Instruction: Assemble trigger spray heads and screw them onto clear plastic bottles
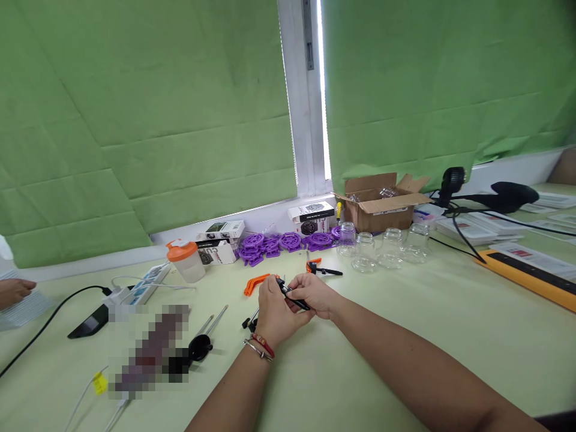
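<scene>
My left hand (276,315), with a red bracelet and a metal bangle at the wrist, is closed around a slim black part with a shiny metal piece (284,287). My right hand (315,293) pinches the same part from the other side, so both hands meet on it. The fingers hide much of its shape. Just beyond them lie an orange bent plastic piece (255,284) and an orange-and-black handled piece (324,270) with a metal rod. Partly behind my left hand are small black parts with a metal rod (249,323).
Several purple plastic wheels (288,242), glass jars (364,252) and an open cardboard box (382,207) line the back. To the left stand an orange-lidded shaker cup (186,264), a power strip (150,285) and black parts with rods (200,347). Another person's hand (15,292) shows far left.
</scene>
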A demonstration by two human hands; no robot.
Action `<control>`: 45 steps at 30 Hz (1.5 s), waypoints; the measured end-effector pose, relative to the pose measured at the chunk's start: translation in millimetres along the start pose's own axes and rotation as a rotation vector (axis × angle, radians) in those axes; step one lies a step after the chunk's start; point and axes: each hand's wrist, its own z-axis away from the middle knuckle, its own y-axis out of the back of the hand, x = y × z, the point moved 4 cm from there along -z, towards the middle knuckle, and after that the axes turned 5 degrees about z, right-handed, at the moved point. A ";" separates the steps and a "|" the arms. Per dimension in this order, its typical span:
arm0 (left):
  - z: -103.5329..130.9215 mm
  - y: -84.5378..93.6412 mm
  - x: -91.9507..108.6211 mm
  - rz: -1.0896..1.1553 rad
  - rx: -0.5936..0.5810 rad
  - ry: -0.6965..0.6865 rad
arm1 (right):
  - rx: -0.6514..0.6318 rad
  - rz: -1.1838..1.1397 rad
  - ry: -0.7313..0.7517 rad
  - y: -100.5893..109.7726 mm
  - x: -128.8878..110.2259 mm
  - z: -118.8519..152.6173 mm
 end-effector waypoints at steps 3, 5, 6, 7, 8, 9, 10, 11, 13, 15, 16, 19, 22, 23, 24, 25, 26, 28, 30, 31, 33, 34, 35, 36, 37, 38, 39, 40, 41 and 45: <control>0.0 -1.8 -2.2 -0.004 -0.002 -0.001 | 0.000 0.004 -0.011 1.4 2.1 -1.8; 0.0 -2.4 -2.7 -0.011 -0.007 0.009 | 0.003 -0.003 -0.007 1.7 2.2 -2.1; 0.0 -2.4 -2.6 -0.015 -0.009 0.014 | 0.001 -0.008 -0.004 1.4 2.0 -2.1; 0.1 -2.3 -2.3 -0.018 -0.010 0.020 | 0.000 -0.015 -0.002 1.0 1.6 -2.0; 0.2 -2.2 -1.7 -0.021 -0.012 0.023 | 0.000 -0.021 -0.001 0.4 1.4 -2.0; 0.3 -2.0 -1.0 -0.021 -0.010 0.023 | 0.001 -0.026 0.001 -0.1 1.2 -2.1; 0.4 -1.8 -0.3 -0.019 -0.008 0.022 | 0.005 -0.028 0.001 -0.5 1.2 -2.4; 0.5 -1.7 0.5 -0.017 -0.005 0.018 | 0.010 -0.031 0.001 -0.9 1.5 -2.9; 0.4 -1.7 1.8 -0.013 -0.001 0.009 | 0.017 -0.038 0.004 -1.0 2.6 -4.1; -0.1 -1.8 2.5 -0.015 -0.005 0.003 | 0.017 -0.044 0.004 -0.5 4.1 -5.4; -0.4 -1.6 2.6 -0.016 -0.009 0.001 | 0.014 -0.045 0.004 -0.1 4.6 -5.8; -1.5 -0.3 2.4 0.001 -0.031 -0.012 | 0.003 -0.043 -0.005 1.2 4.9 -5.4; -2.1 1.2 1.1 0.044 -0.069 -0.021 | -0.009 -0.040 -0.018 1.7 3.5 -3.4; -2.2 1.7 0.5 0.056 -0.078 -0.023 | -0.013 -0.039 -0.021 1.7 3.0 -2.8; -2.3 2.1 -0.2 0.065 -0.085 -0.024 | -0.016 -0.038 -0.024 1.6 2.7 -2.3; -2.5 2.4 -0.9 0.072 -0.092 -0.024 | -0.018 -0.038 -0.026 1.5 2.4 -1.9; -2.6 2.6 -1.6 0.078 -0.100 -0.024 | -0.019 -0.040 -0.027 1.4 2.1 -1.6; -3.0 2.3 -3.1 0.096 -0.120 -0.022 | -0.017 -0.045 -0.029 1.2 1.3 -0.9; -3.1 1.9 -4.5 0.119 -0.134 -0.022 | -0.015 -0.050 -0.033 0.9 0.1 0.1; -3.2 1.9 -5.1 0.127 -0.135 -0.021 | -0.013 -0.052 -0.034 0.7 -0.8 0.7; -3.0 2.1 -6.2 0.129 -0.128 -0.016 | -0.009 -0.055 -0.037 0.2 -2.2 1.9; -2.9 2.2 -6.5 0.125 -0.123 -0.014 | -0.007 -0.057 -0.038 -0.1 -2.8 2.4; -2.8 2.2 -6.5 0.119 -0.119 -0.014 | -0.005 -0.059 -0.039 -0.4 -3.1 2.8; -2.7 2.3 -6.4 0.112 -0.113 -0.015 | -0.003 -0.061 -0.040 -0.6 -3.1 3.1; -2.7 2.2 -6.1 0.102 -0.108 -0.015 | -0.001 -0.061 -0.042 -0.9 -3.0 3.1; -2.6 2.1 -5.7 0.092 -0.103 -0.015 | 0.002 -0.059 -0.042 -1.0 -2.6 3.1; -2.6 2.0 -5.2 0.081 -0.095 -0.013 | 0.006 -0.057 -0.041 -1.0 -2.2 2.8; -2.6 1.9 -4.6 0.070 -0.084 -0.013 | 0.009 -0.052 -0.041 -0.9 -1.6 2.4; -2.6 1.7 -3.8 0.062 -0.072 -0.016 | 0.011 -0.048 -0.040 -0.8 -1.1 2.0; -1.7 0.3 -0.5 0.037 -0.012 -0.041 | 0.003 -0.045 -0.028 -0.7 -0.2 0.1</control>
